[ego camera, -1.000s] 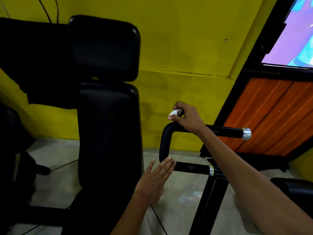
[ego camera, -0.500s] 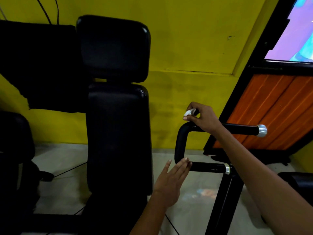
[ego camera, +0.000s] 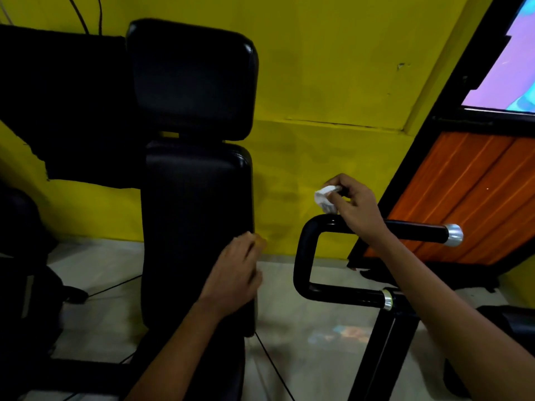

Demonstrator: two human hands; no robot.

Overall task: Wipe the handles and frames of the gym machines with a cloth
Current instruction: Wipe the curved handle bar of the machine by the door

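Pinching cloth (ego camera: 325, 198) in right hand (ego camera: 354, 208) | above handle (ego camera: 307, 250) | left hand (ego camera: 234, 273) apart

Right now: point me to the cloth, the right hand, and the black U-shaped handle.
cloth (ego camera: 326, 198), head view, on the white wad's middle.
right hand (ego camera: 354, 205), head view, on the back of the hand.
black U-shaped handle (ego camera: 304, 256), head view, on the vertical bend.
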